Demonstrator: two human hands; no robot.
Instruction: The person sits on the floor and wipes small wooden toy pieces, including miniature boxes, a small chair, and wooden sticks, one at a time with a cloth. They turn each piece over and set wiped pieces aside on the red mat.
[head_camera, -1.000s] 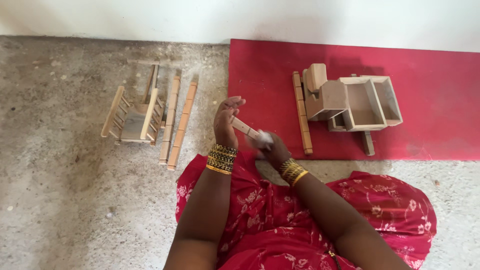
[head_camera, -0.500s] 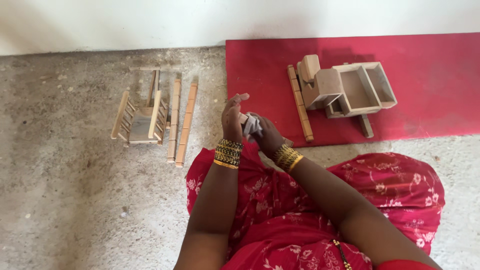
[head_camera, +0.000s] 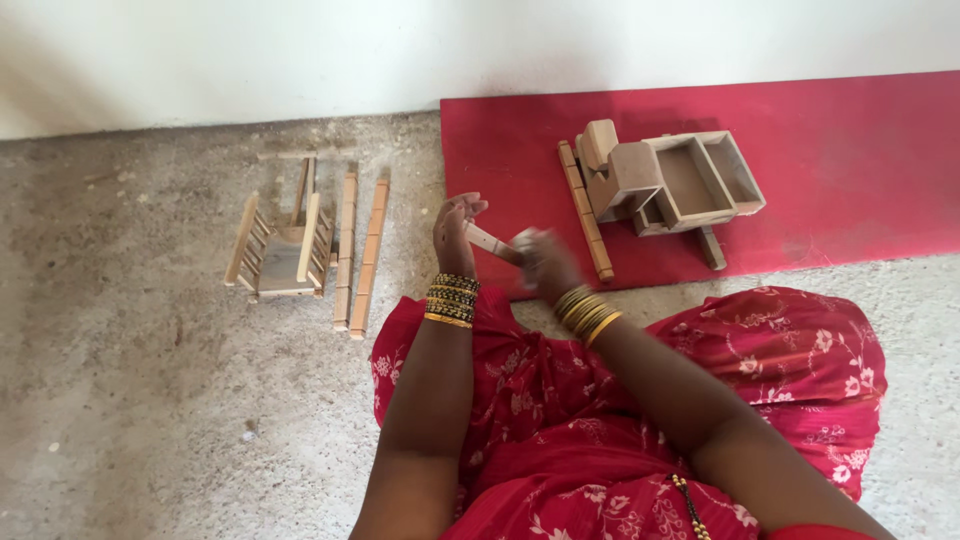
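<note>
My left hand (head_camera: 455, 228) holds one end of a short, pale wooden stick (head_camera: 490, 243) just above my lap. My right hand (head_camera: 543, 264) is at the stick's other end, blurred with motion; something small may be pressed in it, but I cannot make it out. Both wrists carry gold and dark bangles. A red patterned garment (head_camera: 560, 400) covers my knees below the hands.
On the concrete floor to the left lie a small wooden ladder-sided frame (head_camera: 280, 243) and two long notched wooden strips (head_camera: 358, 255). A red mat (head_camera: 860, 160) holds an open-topped wooden box assembly (head_camera: 670, 180) and another notched strip (head_camera: 584, 208). A white wall runs along the back.
My right hand has slid along the stick, toward me and to the right, and is now blurred. The view has shifted slightly; the wooden pieces on the floor have not moved.
</note>
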